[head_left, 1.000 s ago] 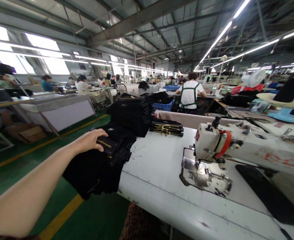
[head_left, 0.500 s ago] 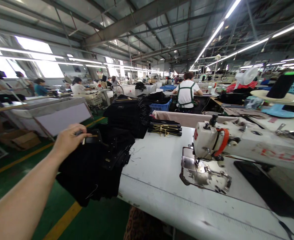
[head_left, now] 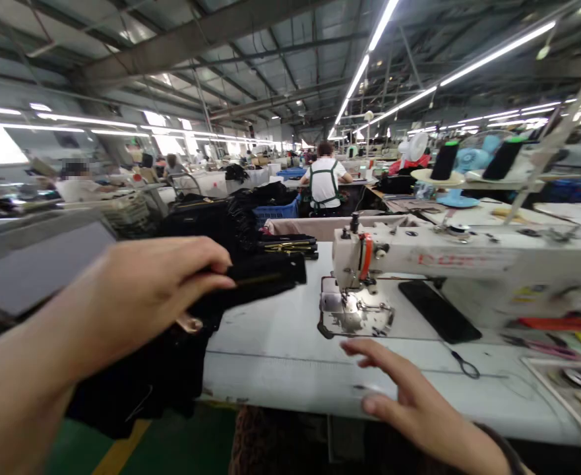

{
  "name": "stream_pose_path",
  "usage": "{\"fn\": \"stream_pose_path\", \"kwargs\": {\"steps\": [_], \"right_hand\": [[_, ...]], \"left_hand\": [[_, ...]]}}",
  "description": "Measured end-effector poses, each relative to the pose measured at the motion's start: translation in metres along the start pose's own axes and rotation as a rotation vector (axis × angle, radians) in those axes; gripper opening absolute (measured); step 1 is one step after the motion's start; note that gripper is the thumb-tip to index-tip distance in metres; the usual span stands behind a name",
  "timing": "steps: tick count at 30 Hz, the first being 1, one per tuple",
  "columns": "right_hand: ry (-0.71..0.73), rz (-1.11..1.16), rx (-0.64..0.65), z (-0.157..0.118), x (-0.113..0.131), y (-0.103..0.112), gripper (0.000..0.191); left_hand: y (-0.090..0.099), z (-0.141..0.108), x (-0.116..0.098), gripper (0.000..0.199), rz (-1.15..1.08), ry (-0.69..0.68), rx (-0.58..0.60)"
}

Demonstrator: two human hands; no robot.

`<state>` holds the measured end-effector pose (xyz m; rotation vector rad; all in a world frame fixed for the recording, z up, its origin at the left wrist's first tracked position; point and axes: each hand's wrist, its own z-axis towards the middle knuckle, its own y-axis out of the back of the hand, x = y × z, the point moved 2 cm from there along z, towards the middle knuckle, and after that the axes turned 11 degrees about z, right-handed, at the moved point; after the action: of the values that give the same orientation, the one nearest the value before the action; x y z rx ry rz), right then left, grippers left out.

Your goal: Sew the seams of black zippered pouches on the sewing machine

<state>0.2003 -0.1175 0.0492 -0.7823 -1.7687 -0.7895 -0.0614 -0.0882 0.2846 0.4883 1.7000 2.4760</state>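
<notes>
Pinching blk strip (head_left: pixel 273 273), L hand (head_left: pixel 159 284).

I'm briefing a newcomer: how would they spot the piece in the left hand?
Find the white sewing machine. Left of it, the left hand pinches a black strip. Unlike the black pile below, it is gripped, free end pointing toward the machine.

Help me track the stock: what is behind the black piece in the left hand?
Behind the black piece, a black cloth pile and a bundle of black strips with gold-coloured parts show. What lies directly behind it and the left hand is covered.
</notes>
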Motion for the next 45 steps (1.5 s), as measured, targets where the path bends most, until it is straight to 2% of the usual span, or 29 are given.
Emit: {"fn": "stream_pose_path", "kwargs": {"steps": [1, 2, 4, 5, 7, 10, 12, 15, 18, 20, 24, 27, 30, 33, 36, 41, 43, 45], "right_hand": [[0.112, 0.100, 0.011, 0.003, 0.012, -0.001, 0.083], [0.180, 0.140, 0.024, 0.005, 0.022, -0.002, 0.082], [0.242, 0.185, -0.040, 0.006, 0.035, -0.002, 0.071], [0.264, 0.205, -0.073, 0.005, 0.037, -0.001, 0.060], [0.281, 0.208, -0.109, 0.001, 0.037, 0.003, 0.042], [0.200, 0.327, -0.098, -0.005, 0.029, 0.009, 0.039], [0.098, 0.474, -0.056, -0.006, 0.022, 0.012, 0.042], [-0.022, 0.666, -0.054, -0.002, 0.015, 0.013, 0.051], [-0.021, 0.741, -0.081, 0.003, 0.014, 0.013, 0.058], [0.010, 0.734, -0.093, 0.006, 0.016, 0.012, 0.058], [0.132, 0.580, -0.113, 0.004, 0.025, 0.015, 0.044], [0.195, 0.451, -0.046, 0.002, 0.030, 0.017, 0.034], [0.159, 0.457, -0.036, 0.002, 0.027, 0.018, 0.034], [0.180, 0.424, -0.121, 0.003, 0.023, 0.019, 0.044], [0.249, 0.313, -0.206, 0.003, 0.022, 0.021, 0.043], [0.284, 0.131, -0.344, -0.001, 0.023, 0.025, 0.035], [0.277, 0.059, -0.340, -0.001, 0.023, 0.027, 0.034], [0.241, 0.031, -0.263, -0.001, 0.024, 0.029, 0.035]], "left_hand": [[-0.013, 0.005, -0.025, 0.033, -0.067, -0.109, 0.151], [-0.027, 0.009, -0.046, 0.031, -0.141, -0.163, 0.299], [-0.054, 0.014, -0.071, 0.030, -0.238, -0.163, 0.544], [-0.067, 0.016, -0.078, 0.030, -0.273, -0.148, 0.619], [-0.089, 0.021, -0.085, 0.029, -0.313, -0.117, 0.695], [-0.112, 0.024, -0.091, 0.025, -0.339, -0.098, 0.764], [-0.121, 0.022, -0.098, 0.022, -0.368, -0.095, 0.753], [-0.126, 0.013, -0.112, 0.033, -0.399, -0.185, 0.578], [-0.127, 0.000, -0.127, 0.055, -0.306, -0.397, 0.431], [-0.129, -0.008, -0.133, 0.065, -0.238, -0.436, 0.434], [-0.132, -0.012, -0.135, 0.059, -0.270, -0.339, 0.567], [-0.131, -0.007, -0.133, 0.054, -0.384, -0.244, 0.638], [-0.131, -0.003, -0.133, 0.056, -0.496, -0.088, 0.706], [-0.132, -0.003, -0.135, 0.063, -0.650, 0.043, 0.736], [-0.134, -0.004, -0.139, 0.064, -0.741, 0.068, 0.754], [-0.134, -0.002, -0.143, 0.055, -0.762, 0.092, 0.760], [-0.135, -0.003, -0.144, 0.051, -0.747, 0.107, 0.744], [-0.137, -0.005, -0.145, 0.050, -0.773, 0.129, 0.733]]}}
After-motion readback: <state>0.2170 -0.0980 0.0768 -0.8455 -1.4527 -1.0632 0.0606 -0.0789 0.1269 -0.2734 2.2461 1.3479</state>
